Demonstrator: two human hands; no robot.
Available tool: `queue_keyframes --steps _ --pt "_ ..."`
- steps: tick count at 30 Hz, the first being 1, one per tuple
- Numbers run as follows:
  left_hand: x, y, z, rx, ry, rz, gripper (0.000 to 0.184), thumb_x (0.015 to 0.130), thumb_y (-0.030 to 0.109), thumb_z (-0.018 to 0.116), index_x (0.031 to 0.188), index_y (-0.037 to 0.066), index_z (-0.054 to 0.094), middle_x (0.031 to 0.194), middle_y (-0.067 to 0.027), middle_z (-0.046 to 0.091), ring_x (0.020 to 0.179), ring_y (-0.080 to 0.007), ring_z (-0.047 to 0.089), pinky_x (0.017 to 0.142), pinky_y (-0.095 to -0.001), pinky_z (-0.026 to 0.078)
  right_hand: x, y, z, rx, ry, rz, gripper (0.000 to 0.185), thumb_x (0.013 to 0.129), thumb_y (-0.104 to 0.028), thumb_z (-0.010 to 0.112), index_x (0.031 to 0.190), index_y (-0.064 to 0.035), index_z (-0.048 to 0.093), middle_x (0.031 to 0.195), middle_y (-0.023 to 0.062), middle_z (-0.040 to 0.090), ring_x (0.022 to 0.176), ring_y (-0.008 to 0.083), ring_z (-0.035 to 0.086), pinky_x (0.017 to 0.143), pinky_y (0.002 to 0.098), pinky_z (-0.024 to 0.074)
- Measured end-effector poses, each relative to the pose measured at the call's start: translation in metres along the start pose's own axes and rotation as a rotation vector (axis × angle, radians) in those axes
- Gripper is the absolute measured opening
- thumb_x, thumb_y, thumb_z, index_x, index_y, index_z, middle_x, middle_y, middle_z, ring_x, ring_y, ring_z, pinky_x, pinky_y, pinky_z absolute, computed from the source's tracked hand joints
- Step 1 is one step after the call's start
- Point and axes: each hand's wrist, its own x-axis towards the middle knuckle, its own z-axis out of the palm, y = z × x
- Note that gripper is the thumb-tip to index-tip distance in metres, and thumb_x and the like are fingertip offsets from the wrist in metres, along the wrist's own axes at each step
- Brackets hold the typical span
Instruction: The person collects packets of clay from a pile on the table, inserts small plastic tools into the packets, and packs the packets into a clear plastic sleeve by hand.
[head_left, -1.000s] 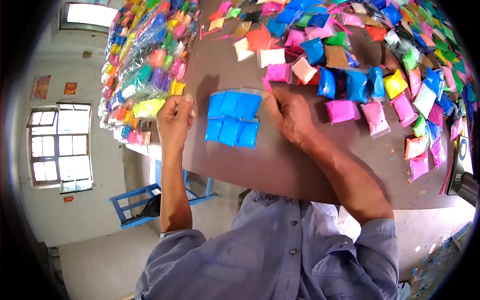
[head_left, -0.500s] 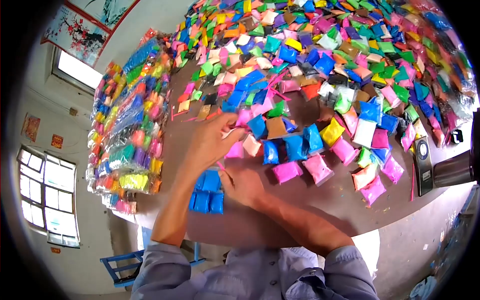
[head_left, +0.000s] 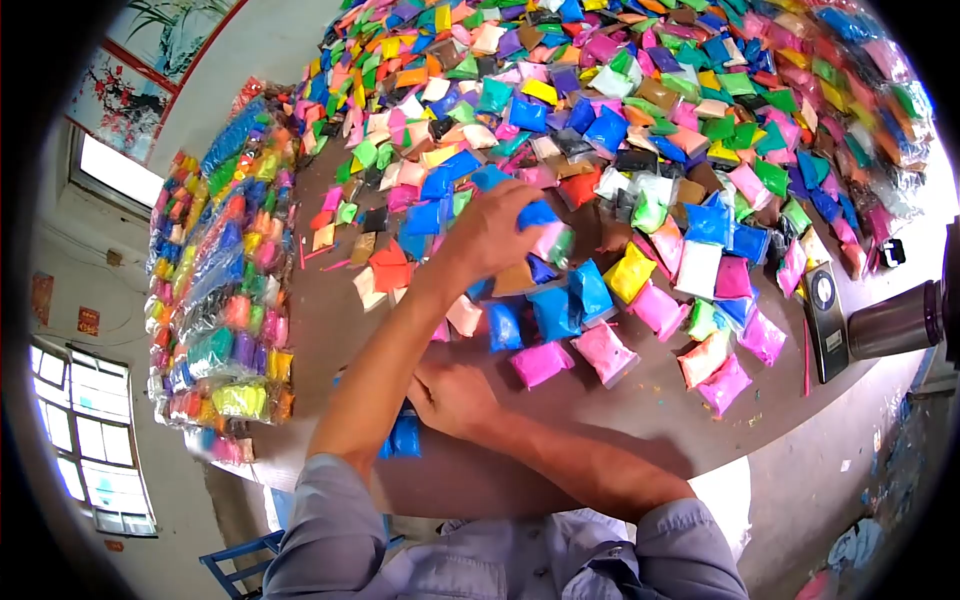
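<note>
- So the left hand (head_left: 495, 232) is hovering over the packets around mid-frame, fingers bent and pointing down. A blue packet (head_left: 538, 214) is showing right by the fingertips, but I honestly can't tell if it's being gripped or just sitting there.
- The right hand (head_left: 455, 402) is staying low, left of centre, with its fingers mostly curled in. Can't tell if it's pinching anything, since the left forearm (head_left: 375, 370) is getting in the way.
- The small group of blue packets (head_left: 405, 438) is lying just beside that right hand, lower left of centre near the table edge, and the same forearm is hiding most of it.
- Progress, as I'm reading it: that little blue group is sitting apart, so I'd call it the sorted bit. The bagged bundles (head_left: 220, 345) are stacking up along the left side and are looking done.
- Tons left, I'd say: loose packets (head_left: 607, 128) in mixed colours are filling the top and right of the table (head_left: 610, 425).
- Labels? The flat device (head_left: 827, 320) at right is carrying a small label, way too tiny to read. The red wall papers (head_left: 88, 320) at left aren't giving me anything legible, and I'm spotting no brand anywhere.
</note>
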Motion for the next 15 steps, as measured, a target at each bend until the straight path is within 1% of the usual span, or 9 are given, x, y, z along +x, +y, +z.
queue_keyframes --steps 1,3,6,7,9,10,12,13,15 --pt "-0.001 0.010 0.000 -0.031 0.032 0.108 0.047 0.089 0.025 0.078 0.130 0.004 0.069 0.119 -0.0150 0.073 0.098 -0.0261 0.073 0.085 -0.0366 0.060 0.001 0.000 0.000 -0.003 0.000 -0.001 0.031 0.102 -0.029 0.059 0.093 -0.0008 0.068 0.090 0.0263 0.071 0.085 0.0458 0.070 0.075 0.0593 0.0545" --pt "-0.001 0.022 -0.008 -0.074 0.018 0.131 0.046 0.089 0.023 0.080 0.129 0.003 0.070 0.116 -0.0132 0.074 0.095 -0.0235 0.073 0.085 -0.0357 0.060 0.002 0.001 0.001 0.014 0.073 -0.082 0.031 0.102 -0.029 0.060 0.093 -0.0008 0.068 0.089 0.0261 0.071 0.083 0.0460 0.069 0.075 0.0592 0.0544" --pt "0.011 0.018 -0.021 -0.301 -0.128 -0.202 0.043 0.089 0.027 0.081 0.124 0.003 0.074 0.107 -0.0138 0.076 0.098 -0.0225 0.074 0.081 -0.0357 0.060 0.001 0.005 0.005 -0.029 0.067 -0.080 0.031 0.102 -0.029 0.060 0.094 -0.0007 0.068 0.089 0.0257 0.071 0.082 0.0464 0.069 0.075 0.0587 0.0542" --pt "0.019 0.009 -0.024 -0.300 -0.130 -0.198 0.043 0.089 0.027 0.081 0.124 0.003 0.074 0.107 -0.0138 0.076 0.098 -0.0225 0.074 0.081 -0.0357 0.060 0.001 0.001 0.003 -0.029 0.072 -0.081 0.031 0.102 -0.029 0.060 0.094 -0.0007 0.068 0.089 0.0257 0.071 0.082 0.0464 0.069 0.075 0.0587 0.0542" --pt "0.033 -0.018 -0.028 0.048 0.069 -0.178 0.042 0.089 0.034 0.077 0.119 0.003 0.075 0.111 -0.0181 0.076 0.102 -0.0361 0.073 0.092 -0.0476 0.057 0.000 -0.004 -0.003 -0.016 0.060 -0.071 0.032 0.103 -0.030 0.060 0.094 -0.0005 0.068 0.088 0.0257 0.071 0.082 0.0466 0.069 0.075 0.0583 0.0540" --pt "0.040 -0.031 -0.030 0.045 0.065 -0.176 0.042 0.089 0.034 0.077 0.119 0.003 0.075 0.111 -0.0181 0.076 0.102 -0.0361 0.073 0.092 -0.0476 0.057 0.000 -0.003 -0.003 -0.016 0.063 -0.067 0.032 0.103 -0.030 0.060 0.094 -0.0005 0.068 0.088 0.0257 0.071 0.082 0.0466 0.069 0.075 0.0583 0.0540" --pt "0.051 -0.056 -0.034 0.294 0.191 -0.138 0.044 0.090 0.036 0.078 0.119 0.003 0.076 0.117 -0.0198 0.076 0.107 -0.0346 0.074 0.094 -0.0441 0.057 0.001 -0.002 -0.003 -0.024 0.008 -0.047 0.033 0.104 -0.031 0.060 0.093 -0.0006 0.068 0.088 0.0257 0.071 0.081 0.0464 0.069 0.074 0.0584 0.0537" --pt "0.055 -0.069 -0.035 0.295 0.189 -0.141 0.044 0.090 0.036 0.078 0.119 0.003 0.076 0.117 -0.0198 0.076 0.107 -0.0346 0.074 0.094 -0.0441 0.057 0.001 -0.002 -0.004 -0.021 0.006 -0.046 0.033 0.104 -0.031 0.060 0.093 -0.0006 0.068 0.088 0.0257 0.071 0.081 0.0464 0.069 0.074 0.0584 0.0537" --pt "0.057 -0.090 -0.035 0.332 0.203 -0.261 0.048 0.087 0.039 0.079 0.119 0.004 0.076 0.118 -0.0206 0.076 0.109 -0.0380 0.072 0.099 -0.0461 0.055 0.002 -0.005 -0.007 -0.019 -0.035 -0.017 0.033 0.104 -0.031 0.059 0.094 -0.0006 0.067 0.088 0.0256 0.071 0.081 0.0464 0.069 0.074 0.0584 0.0536"
